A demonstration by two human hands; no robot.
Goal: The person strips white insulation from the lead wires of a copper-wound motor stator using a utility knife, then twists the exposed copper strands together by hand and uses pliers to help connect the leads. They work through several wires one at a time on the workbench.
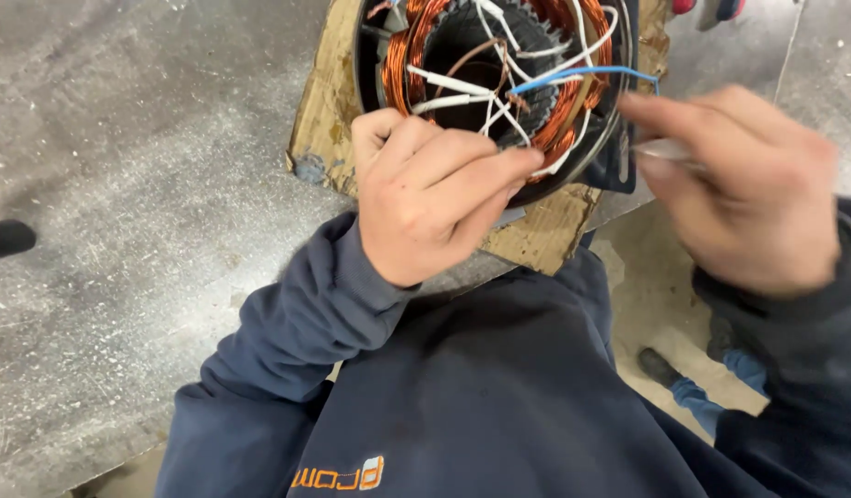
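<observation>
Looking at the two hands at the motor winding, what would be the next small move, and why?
Probably bring the right hand with its thin tool left, to the winding edge. The left hand already pinches white leads at the near rim of the copper coil, while the tool tip is apart from the coil, beside the blue wire. The right hand is blurred, so the tool's kind is unclear.

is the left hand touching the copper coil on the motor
Touching. The head view shows the left hand resting on the motor rim, its fingertips pressed onto the copper coil and a white wire there, with no gap visible.
</observation>
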